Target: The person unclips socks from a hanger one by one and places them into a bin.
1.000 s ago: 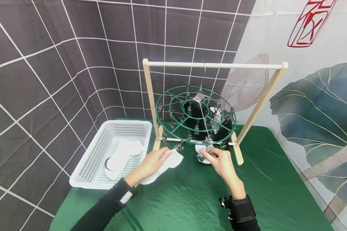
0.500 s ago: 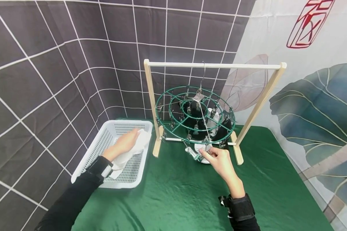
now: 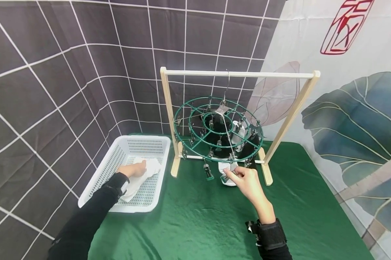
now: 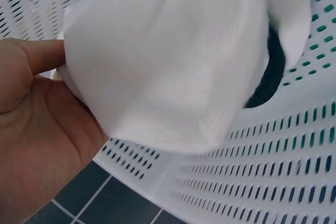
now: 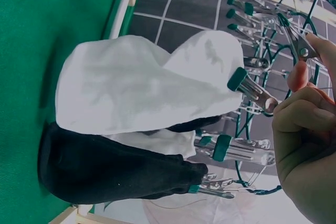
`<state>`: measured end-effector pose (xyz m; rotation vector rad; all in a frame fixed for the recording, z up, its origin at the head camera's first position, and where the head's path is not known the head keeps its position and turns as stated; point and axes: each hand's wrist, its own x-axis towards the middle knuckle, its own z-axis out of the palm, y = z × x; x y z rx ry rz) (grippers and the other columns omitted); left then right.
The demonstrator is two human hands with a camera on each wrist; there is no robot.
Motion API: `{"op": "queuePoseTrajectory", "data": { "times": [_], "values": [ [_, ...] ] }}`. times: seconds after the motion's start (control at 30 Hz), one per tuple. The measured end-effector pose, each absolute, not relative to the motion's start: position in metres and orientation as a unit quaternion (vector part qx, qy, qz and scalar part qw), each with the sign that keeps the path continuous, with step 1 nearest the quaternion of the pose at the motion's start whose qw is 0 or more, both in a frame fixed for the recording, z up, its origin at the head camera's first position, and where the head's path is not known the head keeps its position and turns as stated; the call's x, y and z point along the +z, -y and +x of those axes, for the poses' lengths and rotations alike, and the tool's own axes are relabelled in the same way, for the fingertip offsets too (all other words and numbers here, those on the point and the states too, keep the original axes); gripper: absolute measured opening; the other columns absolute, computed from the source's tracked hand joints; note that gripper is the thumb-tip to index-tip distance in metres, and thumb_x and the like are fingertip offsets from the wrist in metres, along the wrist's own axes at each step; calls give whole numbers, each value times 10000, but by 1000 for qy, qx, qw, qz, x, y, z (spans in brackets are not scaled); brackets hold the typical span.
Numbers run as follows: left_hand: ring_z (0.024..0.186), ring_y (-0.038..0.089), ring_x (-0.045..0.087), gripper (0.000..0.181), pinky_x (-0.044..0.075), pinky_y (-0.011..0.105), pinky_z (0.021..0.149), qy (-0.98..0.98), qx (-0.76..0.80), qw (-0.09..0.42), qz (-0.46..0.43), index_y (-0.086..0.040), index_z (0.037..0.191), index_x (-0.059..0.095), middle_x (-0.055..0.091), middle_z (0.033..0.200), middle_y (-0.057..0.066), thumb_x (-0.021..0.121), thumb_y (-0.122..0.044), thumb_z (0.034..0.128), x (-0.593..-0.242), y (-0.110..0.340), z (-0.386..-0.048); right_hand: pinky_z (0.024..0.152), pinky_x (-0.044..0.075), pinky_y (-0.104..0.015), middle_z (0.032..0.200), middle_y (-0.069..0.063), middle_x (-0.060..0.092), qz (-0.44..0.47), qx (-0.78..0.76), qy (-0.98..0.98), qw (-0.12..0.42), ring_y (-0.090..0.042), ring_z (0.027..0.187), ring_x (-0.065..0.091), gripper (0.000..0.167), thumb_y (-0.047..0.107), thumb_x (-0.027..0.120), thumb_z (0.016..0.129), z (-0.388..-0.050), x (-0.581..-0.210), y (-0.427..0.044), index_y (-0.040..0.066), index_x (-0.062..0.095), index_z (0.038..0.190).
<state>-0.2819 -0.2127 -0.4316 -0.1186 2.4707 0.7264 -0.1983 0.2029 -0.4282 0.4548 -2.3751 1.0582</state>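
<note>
My left hand (image 3: 133,169) is down inside the white basket (image 3: 164,173). Its thumb and fingers pinch the edge of a white sock (image 4: 163,61), which fills most of the left wrist view; a dark patch shows behind it. In the right wrist view my right hand (image 5: 310,124) pinches the handles of a metal clip (image 5: 303,48) between thumb and finger. Beside it, another clip (image 5: 254,90) bites a hanging white sock (image 5: 142,87). A black sock (image 5: 115,166) hangs from clips below that one in the same view. The green round hanger (image 3: 195,147) carries the clips.
A wooden stand with a white top bar (image 3: 240,74) holds the hanger over the green cloth (image 3: 189,227). One loose clip (image 3: 208,171) dangles at the hanger's front, left of my right hand. A grey gridded curtain (image 3: 133,32) rises behind.
My left hand moved left from the hanger into the basket, and the white sock it carried now lies there. The front clip left of my right hand swung to hang down. The right hand has hardly moved.
</note>
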Motion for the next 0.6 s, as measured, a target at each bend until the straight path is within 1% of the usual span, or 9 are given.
{"op": "queuePoseTrajectory", "data": {
  "times": [0.03,0.07,0.23,0.3,0.4,0.5,0.53,0.6],
  "values": [
    [852,277,599,709,528,352,668,-918,275,278,-57,35,1414,336,536,1085,236,138,-501,995,-434,213,-282,463,170,-197,536,158,175,166,388,872,248,-6,482,139,531,252,738,835,-198,-428,-203,157,319,522],
    [820,273,609,719,530,341,642,-914,285,279,-72,29,1413,340,540,1055,232,156,-521,987,-436,213,-282,464,169,-197,535,159,175,164,387,873,247,-6,482,139,531,255,737,836,-198,-428,-203,158,320,521],
    [789,248,610,731,521,315,628,-920,266,274,-86,50,1395,363,552,1003,219,180,-524,980,-447,211,-280,459,170,-198,531,156,178,157,389,876,239,-9,480,139,536,256,735,837,-198,-429,-202,158,319,515],
    [756,241,609,751,517,313,612,-923,262,267,-93,58,1374,387,546,940,205,177,-540,971,-449,210,-278,458,169,-199,529,154,179,154,393,876,235,-11,477,139,539,261,734,838,-198,-428,-202,159,317,512],
    [686,236,635,776,531,311,574,-916,287,249,-126,81,1285,456,558,861,197,247,-584,943,-452,210,-273,460,170,-199,528,149,176,152,398,875,229,-15,473,136,542,266,731,841,-197,-427,-201,158,314,512],
    [634,217,647,763,536,303,545,-908,311,238,-146,82,1195,500,572,806,175,310,-606,925,-454,210,-269,463,175,-198,527,147,177,156,399,875,226,-14,469,138,534,263,723,848,-196,-426,-201,158,320,514],
    [624,216,653,756,540,305,539,-903,323,236,-157,80,1175,505,579,797,170,338,-612,918,-454,210,-269,463,176,-199,527,147,179,157,399,875,226,-13,469,140,531,261,722,850,-196,-426,-200,159,323,514],
    [616,206,649,753,538,297,535,-902,324,239,-158,77,1181,505,578,793,163,348,-611,919,-455,211,-269,462,179,-197,525,149,185,159,399,874,226,-10,466,145,525,259,720,851,-196,-427,-200,162,331,512]
  ]
}}
